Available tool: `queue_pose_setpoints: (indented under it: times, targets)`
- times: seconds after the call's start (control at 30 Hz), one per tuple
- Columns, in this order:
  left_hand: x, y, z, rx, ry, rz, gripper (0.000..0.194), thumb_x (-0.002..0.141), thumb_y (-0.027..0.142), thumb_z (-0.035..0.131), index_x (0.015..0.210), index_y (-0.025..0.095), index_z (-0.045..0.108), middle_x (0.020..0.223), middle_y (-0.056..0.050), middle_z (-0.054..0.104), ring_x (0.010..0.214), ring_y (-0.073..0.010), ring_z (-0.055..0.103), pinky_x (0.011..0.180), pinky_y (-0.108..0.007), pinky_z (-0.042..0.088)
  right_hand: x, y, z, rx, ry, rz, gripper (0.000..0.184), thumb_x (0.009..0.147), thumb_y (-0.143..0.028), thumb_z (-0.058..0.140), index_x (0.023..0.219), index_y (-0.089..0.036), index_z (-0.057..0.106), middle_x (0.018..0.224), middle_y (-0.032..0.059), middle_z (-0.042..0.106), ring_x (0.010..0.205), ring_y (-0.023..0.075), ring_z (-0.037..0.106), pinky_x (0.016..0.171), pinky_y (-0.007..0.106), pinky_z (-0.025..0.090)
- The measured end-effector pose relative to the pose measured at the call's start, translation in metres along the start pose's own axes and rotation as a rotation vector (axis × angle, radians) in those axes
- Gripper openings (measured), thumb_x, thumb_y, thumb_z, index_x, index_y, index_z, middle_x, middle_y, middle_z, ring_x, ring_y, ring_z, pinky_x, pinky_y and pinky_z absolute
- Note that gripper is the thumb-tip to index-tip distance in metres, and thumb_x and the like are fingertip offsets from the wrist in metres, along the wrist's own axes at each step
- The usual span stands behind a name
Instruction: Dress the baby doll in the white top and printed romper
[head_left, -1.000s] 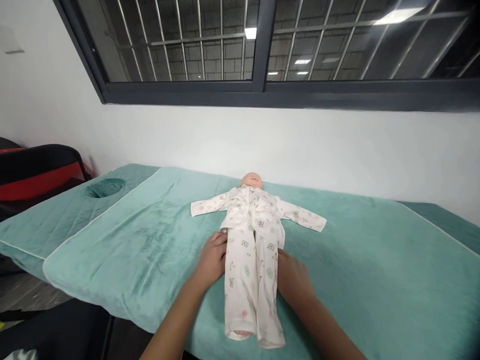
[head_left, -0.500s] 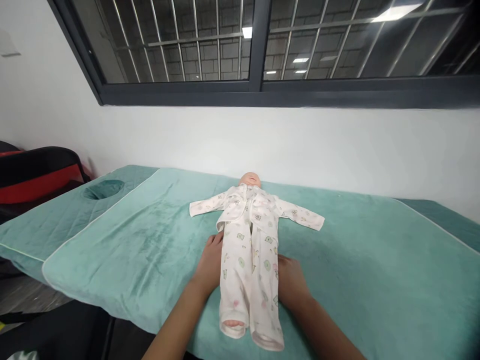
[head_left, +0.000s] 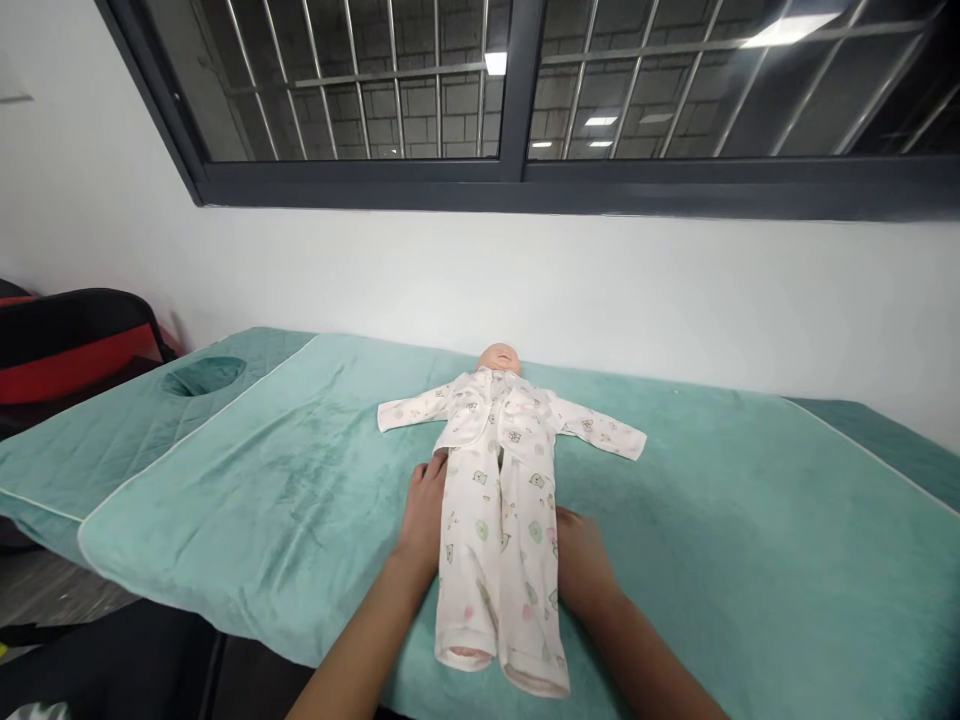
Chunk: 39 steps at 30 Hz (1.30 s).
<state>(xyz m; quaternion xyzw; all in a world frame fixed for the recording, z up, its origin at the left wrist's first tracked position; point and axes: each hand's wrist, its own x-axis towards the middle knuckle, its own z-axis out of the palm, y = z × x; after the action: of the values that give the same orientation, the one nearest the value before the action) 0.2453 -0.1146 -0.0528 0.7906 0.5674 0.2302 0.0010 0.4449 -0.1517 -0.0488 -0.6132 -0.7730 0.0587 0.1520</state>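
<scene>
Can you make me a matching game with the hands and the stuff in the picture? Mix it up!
1. Left hand
2. Right hand
3. Window frame
4. Bed cover

A. Green
B. By the patterned trousers, on the picture's left
C. Dark grey
D. By the trousers, on the picture's right

Pairs: 1-B, 2-D, 3-C, 4-A

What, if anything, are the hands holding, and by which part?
Cannot be told: left hand and right hand are at the outer sides of the patterned trousers, fingers partly hidden.
</scene>
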Motion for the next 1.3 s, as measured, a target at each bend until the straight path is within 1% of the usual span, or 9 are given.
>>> queue_pose_setpoints:
  times: [0.1, 0.4, 0.57, 0.67, 0.87, 1.0, 1.1, 1.2, 1.3]
  targets:
    - [-0.005, -0.004, 0.001, 0.002, -0.007, -0.004, 0.033, 0.088, 0.017, 0.047, 0.116, 0.024, 0.062, 0.12, -0.011, 0.06, 0.112, -0.0281, 0.048, 0.089, -0.041, 0.038, 0.001, 0.001, 0.0, -0.039, -0.074, -0.025, 0.017, 0.076, -0.016, 0.053, 0.059, -0.015, 0.056, 0.066, 0.005, 0.063, 0.058, 0.0124, 0.053, 0.054, 0.026, 0.02]
    - [-0.036, -0.006, -0.001, 0.007, 0.047, 0.011, 0.03, 0.09, 0.018, 0.048, 0.117, 0.021, 0.062, 0.121, -0.011, 0.059, 0.121, -0.0282, 0.044, 0.096, -0.043, 0.036, 0.001, 0.003, -0.003, -0.025, -0.074, -0.028, 0.016, 0.077, -0.017, 0.053, 0.063, -0.015, 0.06, 0.071, 0.0054, 0.066, 0.062, 0.0141, 0.058, 0.054, 0.025, 0.021]
    - [-0.042, -0.008, 0.0, 0.064, 0.021, 0.002, 0.025, 0.091, 0.017, 0.049, 0.107, 0.022, 0.066, 0.114, -0.01, 0.062, 0.106, -0.0268, 0.05, 0.086, -0.04, 0.039, -0.006, 0.009, -0.002, 0.008, -0.051, -0.073, 0.018, 0.079, -0.013, 0.05, 0.068, -0.017, 0.064, 0.078, 0.0047, 0.068, 0.069, 0.0156, 0.062, 0.057, 0.026, 0.027]
    - [-0.045, -0.01, 0.0, 0.072, 0.009, 0.012, 0.023, 0.089, 0.016, 0.051, 0.105, 0.023, 0.067, 0.113, -0.009, 0.062, 0.104, -0.0261, 0.051, 0.085, -0.04, 0.039, -0.016, 0.014, -0.001, 0.042, -0.02, -0.047, 0.023, 0.08, -0.008, 0.046, 0.068, -0.018, 0.062, 0.078, 0.0022, 0.068, 0.071, 0.0146, 0.061, 0.06, 0.025, 0.03]
    - [-0.049, -0.013, 0.001, -0.071, 0.055, -0.049, 0.021, 0.09, 0.017, 0.049, 0.105, 0.021, 0.063, 0.113, -0.008, 0.06, 0.101, -0.0249, 0.052, 0.085, -0.04, 0.042, -0.032, 0.022, 0.002, 0.13, 0.058, 0.033, 0.023, 0.092, -0.024, 0.043, 0.08, -0.022, 0.062, 0.078, 0.0011, 0.065, 0.07, 0.0154, 0.06, 0.062, 0.025, 0.036]
    - [-0.049, -0.017, 0.003, -0.252, 0.165, -0.158, 0.018, 0.093, 0.022, 0.046, 0.106, 0.02, 0.058, 0.103, -0.007, 0.061, 0.097, -0.0233, 0.054, 0.086, -0.039, 0.045, -0.029, 0.024, 0.004, 0.219, 0.162, 0.213, 0.02, 0.091, -0.039, 0.048, 0.092, -0.022, 0.056, 0.09, 0.0024, 0.063, 0.066, 0.0142, 0.057, 0.058, 0.025, 0.037]
    - [-0.045, -0.017, 0.004, -0.294, 0.314, -0.262, 0.024, 0.092, 0.024, 0.048, 0.115, 0.019, 0.052, 0.112, -0.009, 0.057, 0.106, -0.0232, 0.053, 0.091, -0.038, 0.046, -0.02, 0.022, 0.002, 0.273, 0.178, 0.298, 0.026, 0.089, -0.042, 0.05, 0.107, -0.023, 0.052, 0.101, 0.003, 0.062, 0.065, 0.0138, 0.057, 0.057, 0.026, 0.037]
    - [-0.033, -0.015, 0.006, -0.22, 0.355, -0.234, 0.034, 0.091, 0.025, 0.051, 0.125, 0.018, 0.049, 0.121, -0.011, 0.052, 0.113, -0.0249, 0.048, 0.097, -0.04, 0.043, -0.013, 0.02, 0.0, 0.335, 0.153, 0.318, 0.024, 0.091, -0.04, 0.045, 0.106, -0.024, 0.053, 0.098, 0.0019, 0.062, 0.068, 0.0149, 0.057, 0.059, 0.027, 0.038]
    - [-0.016, -0.015, 0.008, -0.182, 0.332, -0.167, 0.031, 0.091, 0.017, 0.046, 0.121, 0.019, 0.053, 0.115, -0.009, 0.056, 0.106, -0.0237, 0.051, 0.092, -0.04, 0.045, -0.012, 0.023, 0.0, 0.379, 0.17, 0.31, 0.02, 0.091, -0.038, 0.043, 0.095, -0.023, 0.055, 0.089, 0.0017, 0.062, 0.071, 0.0161, 0.057, 0.063, 0.028, 0.04]
